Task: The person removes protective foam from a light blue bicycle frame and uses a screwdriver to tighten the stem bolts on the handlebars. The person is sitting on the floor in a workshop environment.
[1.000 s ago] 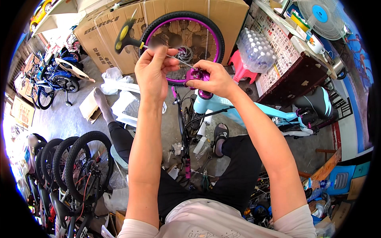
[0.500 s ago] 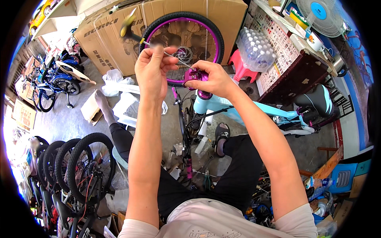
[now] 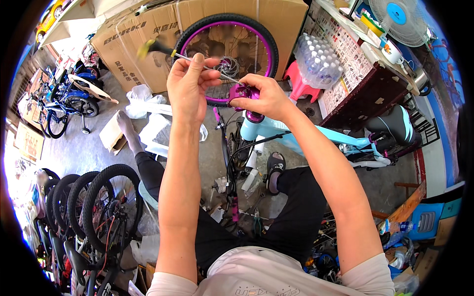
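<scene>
My left hand (image 3: 189, 88) is raised at the centre, its thumb and fingers pinched round the thin metal shaft of a long screwdriver-like tool (image 3: 229, 78). The tool's black and yellow handle lies beyond the hand to the upper left, partly blurred. Its tip meets the purple handlebar stem (image 3: 239, 93); the exact contact is too small to tell. My right hand (image 3: 269, 97) is closed round the stem from the right, thumb in front. Below the stem, the light blue bicycle frame (image 3: 296, 135) stretches to the right. A black handlebar (image 3: 228, 163) with purple ends hangs down beside it.
A purple-rimmed wheel (image 3: 269, 37) stands before a large cardboard box (image 3: 133, 64). Several black tyres (image 3: 101, 207) stand at lower left. Bottled water (image 3: 318, 61) rests on a pink stool (image 3: 298, 86). Pliers (image 3: 257, 224) lie between my legs; a saddle (image 3: 392, 126) is at right.
The tool's handle has swung round, its yellow end moving down and to the left. Both hands stay almost in place, and the stem has not visibly moved.
</scene>
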Motion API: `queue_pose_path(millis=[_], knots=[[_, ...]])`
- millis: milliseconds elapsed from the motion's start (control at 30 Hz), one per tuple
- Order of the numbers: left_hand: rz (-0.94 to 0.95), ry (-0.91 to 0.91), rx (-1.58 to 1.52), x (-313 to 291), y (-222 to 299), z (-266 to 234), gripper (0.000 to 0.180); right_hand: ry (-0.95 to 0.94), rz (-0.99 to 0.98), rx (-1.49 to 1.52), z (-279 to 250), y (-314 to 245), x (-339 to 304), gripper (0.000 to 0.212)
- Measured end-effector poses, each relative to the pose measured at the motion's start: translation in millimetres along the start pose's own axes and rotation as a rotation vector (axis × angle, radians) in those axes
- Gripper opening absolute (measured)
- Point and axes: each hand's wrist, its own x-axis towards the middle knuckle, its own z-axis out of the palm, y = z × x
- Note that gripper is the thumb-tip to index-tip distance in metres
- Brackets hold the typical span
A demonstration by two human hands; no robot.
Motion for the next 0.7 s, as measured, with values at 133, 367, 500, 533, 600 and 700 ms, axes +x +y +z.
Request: queue_pose_path(millis=[133,367,500,533,600,700], knots=[[0.0,-0.018,-0.153,-8.5,2.3,13.3,0.023,0.002,0.01,0.008,-0.1,3.8,-2.2,0.053],[0.106,0.025,-0.077,-7.4,0.3,8.0,0.022,-0.018,0.001,0.018,1.5,3.0,-1.6,0.047],[0.156,0.041,-0.063,-7.6,4.7,1.5,0.021,-0.021,0.019,0.016,-0.7,-2.1,-0.5,0.049],[0.158,0.045,-0.061,-9.5,4.7,-2.0,0.021,-0.026,0.017,0.018,-0.2,-1.1,-1.4,0.049],[0.119,0.105,0.0,-13.5,2.1,-11.9,0.021,-0.024,0.038,0.036,1.9,0.6,-2.1,0.048],[0.092,0.112,-0.013,-17.8,-3.9,-20.3,0.021,-0.009,0.019,0.026,0.5,-1.2,-2.8,0.048]])
